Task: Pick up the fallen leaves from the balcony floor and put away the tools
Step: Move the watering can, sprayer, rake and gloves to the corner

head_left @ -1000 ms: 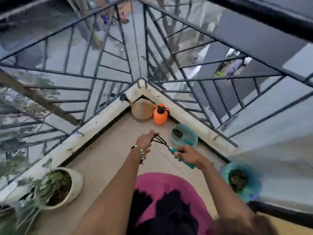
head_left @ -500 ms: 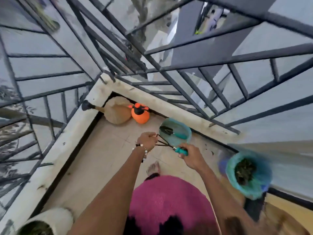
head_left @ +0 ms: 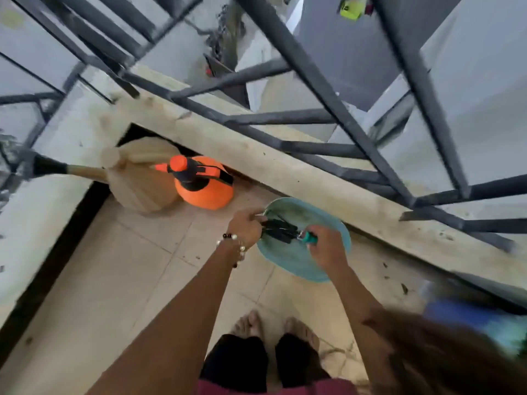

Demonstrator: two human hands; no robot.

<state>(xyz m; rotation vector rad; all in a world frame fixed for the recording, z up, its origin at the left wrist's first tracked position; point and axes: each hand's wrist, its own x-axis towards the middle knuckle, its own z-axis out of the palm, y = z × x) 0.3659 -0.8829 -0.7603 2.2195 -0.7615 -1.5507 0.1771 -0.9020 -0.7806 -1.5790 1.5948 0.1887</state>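
A small hand rake (head_left: pixel 281 230) with black tines and a teal handle lies over the teal basin (head_left: pixel 296 266) on the balcony floor by the ledge. My right hand (head_left: pixel 325 248) grips the teal handle. My left hand (head_left: pixel 246 225) holds the tips of the black tines at the basin's left rim. Other dark tool parts inside the basin are hidden under the rake. A few dark leaf bits (head_left: pixel 403 287) lie along the floor near the ledge on the right.
An orange pressure sprayer (head_left: pixel 204 185) and a beige watering can (head_left: pixel 137 178) stand in the corner. The concrete ledge (head_left: pixel 313 178) and black railing (head_left: pixel 328 89) bound the floor. My bare feet (head_left: pixel 273 326) stand on the tiles. A blurred blue-teal pot (head_left: pixel 484 323) sits at right.
Both hands moved forward and down with the rake, from above the floor to over the teal basin. The camera tilted down and closer to the corner.
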